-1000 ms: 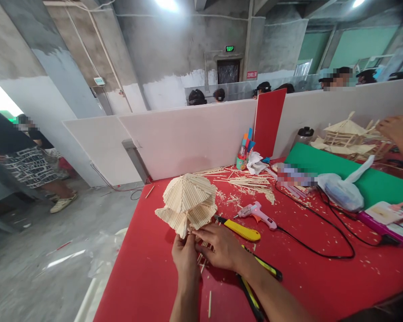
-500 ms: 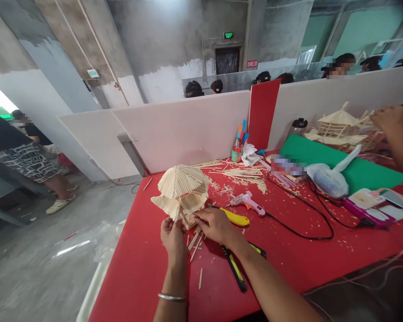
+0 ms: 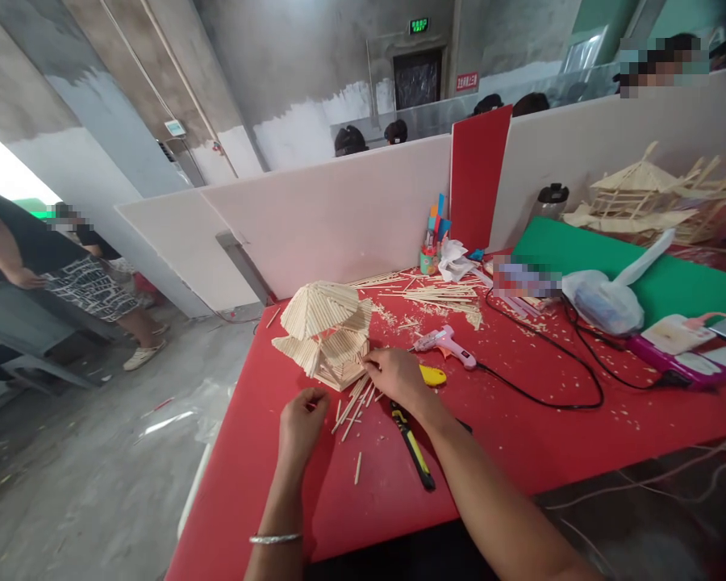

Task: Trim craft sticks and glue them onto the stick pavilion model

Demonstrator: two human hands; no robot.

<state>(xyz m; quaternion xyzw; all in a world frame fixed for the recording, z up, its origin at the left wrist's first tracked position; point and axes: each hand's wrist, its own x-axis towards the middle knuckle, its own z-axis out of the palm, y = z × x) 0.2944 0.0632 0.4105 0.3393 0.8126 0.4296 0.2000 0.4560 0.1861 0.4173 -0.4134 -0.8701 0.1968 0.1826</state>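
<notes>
A small pavilion model [image 3: 323, 311] built of thin wooden sticks stands near the table's left side, its roof in two tiers. My left hand [image 3: 302, 415] is just in front of it, apart from the model, fingertips pinched together; whether anything is between them I cannot make out. At the model's lower right edge is my right hand [image 3: 396, 378], its thumb and fingers closed close to the sticks. What those fingers pinch, if anything, is hidden. Loose wooden sticks [image 3: 352, 410] lie between my hands, in front of the model.
Right of the model lie a pink glue gun [image 3: 448, 347], a yellow-handled tool [image 3: 432, 375] partly covered by my right hand, and a black-and-yellow cutter [image 3: 415, 452]. Behind are a stick pile [image 3: 441, 297] and a marker cup [image 3: 428, 260]. A green board [image 3: 659, 266] is at right.
My left hand has come away from the lower roof edge toward me. The right hand has shifted to the model's right edge. More of the model's front shows, and the view has turned slightly.
</notes>
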